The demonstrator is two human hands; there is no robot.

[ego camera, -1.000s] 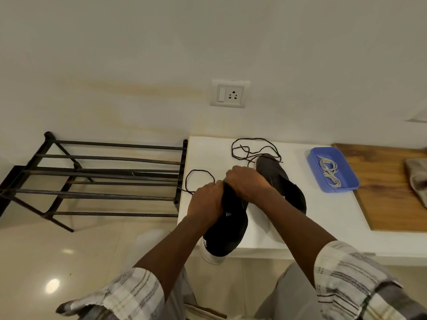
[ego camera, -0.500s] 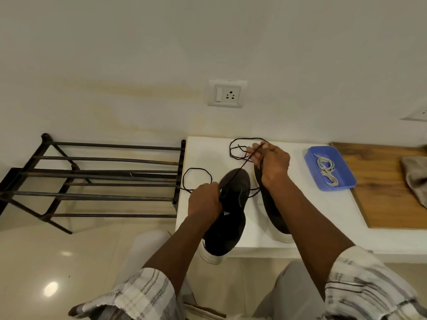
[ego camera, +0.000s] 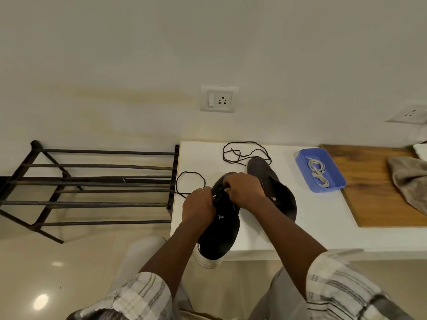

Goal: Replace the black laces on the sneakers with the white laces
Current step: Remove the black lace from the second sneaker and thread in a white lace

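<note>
Two black sneakers lie on a white table (ego camera: 312, 227). The near sneaker (ego camera: 219, 236) hangs its white heel over the front edge. My left hand (ego camera: 198, 205) grips its left side. My right hand (ego camera: 242, 190) rests curled over its lace area, fingertips pinching at the black lace there. The far sneaker (ego camera: 275, 188) sits to the right, partly behind my right wrist. A loose black lace (ego camera: 245, 152) is heaped at the table's back, and one loop (ego camera: 189, 183) trails off to the left. White laces (ego camera: 318, 172) are coiled in a blue tray (ego camera: 323, 188).
A black metal shoe rack (ego camera: 92, 185) stands on the floor against the table's left side. A wooden board (ego camera: 379, 192) with a beige cloth (ego camera: 409, 181) lies to the right. Wall sockets (ego camera: 218, 99) are behind.
My right hand, which had pulled black lace back toward the heap, has returned to the near sneaker's lace area. My left hand kept its grip on the sneaker.
</note>
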